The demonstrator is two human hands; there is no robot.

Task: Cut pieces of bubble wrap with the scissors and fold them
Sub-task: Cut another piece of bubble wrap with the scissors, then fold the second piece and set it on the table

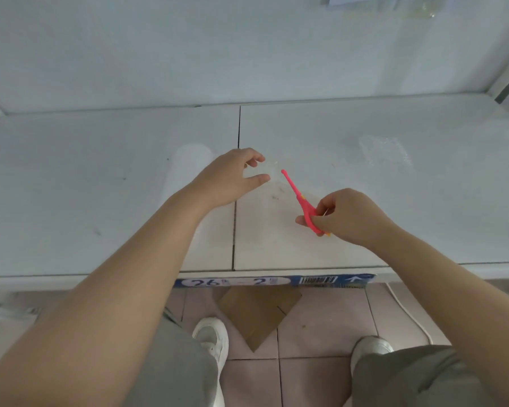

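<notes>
Lying on white table (100,171), perhaps bubble wrap (385,152); tiled floor (321,318).

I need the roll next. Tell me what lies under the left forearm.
The white roll lies on the table under the forearm. Its far end shows; its middle is covered by the arm.

You're in what looks like a plain packing or work room: two white tables (100,186) pushed together against a bare wall (188,48), a tiled floor (321,318), a barcoded carton (318,279) and loose cardboard (256,315) underneath.
</notes>
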